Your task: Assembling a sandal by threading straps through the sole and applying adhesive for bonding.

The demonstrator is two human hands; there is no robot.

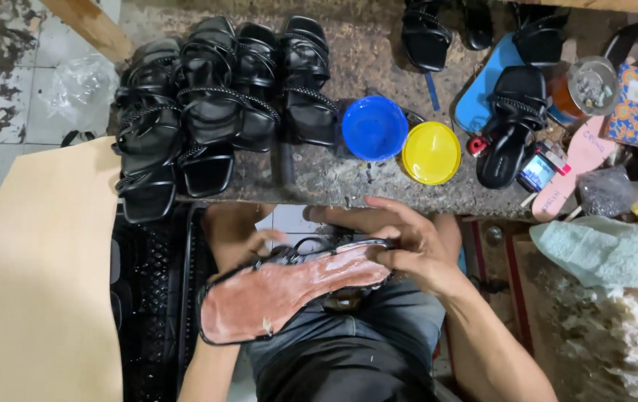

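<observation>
A sandal [289,292] lies upside down over my lap, its glue-smeared pinkish underside facing up and black straps showing along the far edge. My left hand [248,249] grips it from the far side near the middle, fingers partly hidden behind it. My right hand [408,242] holds the heel end, fingers curled over the edge and pressing on the pink surface.
A stone workbench [319,179] ahead carries a row of black strappy sandals [214,104], a blue lid [375,128], a yellow lid [430,152], more sandals [509,126] and small clutter at right. A tan sheet [43,275] lies left, a pale green cloth [605,249] right.
</observation>
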